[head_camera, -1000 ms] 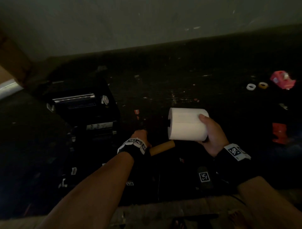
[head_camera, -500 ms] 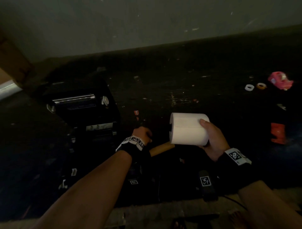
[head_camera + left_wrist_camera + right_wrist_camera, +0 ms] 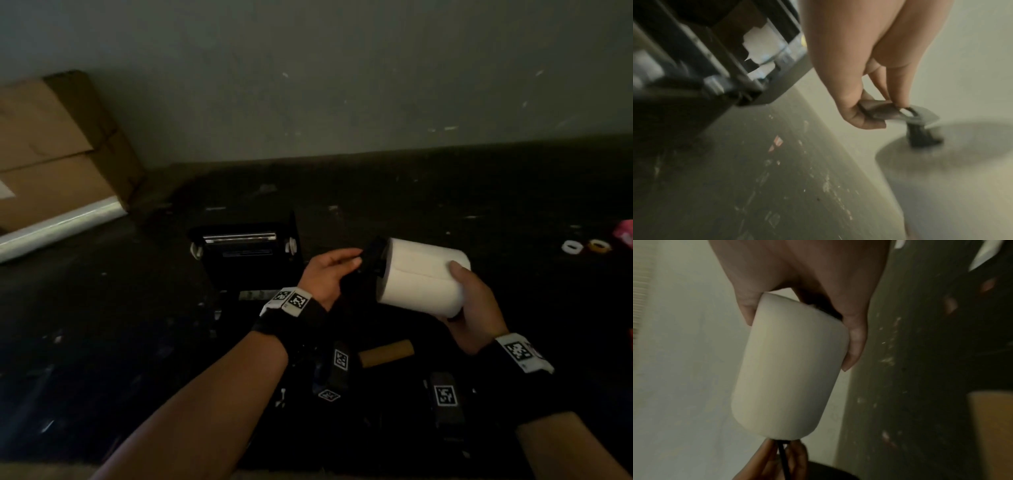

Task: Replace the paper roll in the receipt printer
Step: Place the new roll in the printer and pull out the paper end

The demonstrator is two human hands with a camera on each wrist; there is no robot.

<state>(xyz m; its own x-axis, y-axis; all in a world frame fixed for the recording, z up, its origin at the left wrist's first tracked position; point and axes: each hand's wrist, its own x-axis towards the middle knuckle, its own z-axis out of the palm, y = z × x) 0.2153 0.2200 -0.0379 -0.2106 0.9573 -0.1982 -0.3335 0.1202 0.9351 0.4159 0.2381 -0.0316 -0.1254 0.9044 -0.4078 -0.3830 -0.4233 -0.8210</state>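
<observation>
The white paper roll is being held up in the air over the dark bench, lying on its side, just right of the open receipt printer. The right hand is wrapping its fingers and thumb around the roll's right end, same as a second ago. The change is on the left: the left hand, which was down at the bench by the brown cardboard core, is now up at the roll's left end, pinching a flat black holder piece whose stub is sitting at the roll's centre hole. How deep it is seated cannot be told. The core is lying alone on the bench below both hands. The view is also taking in a cardboard box at far left.
</observation>
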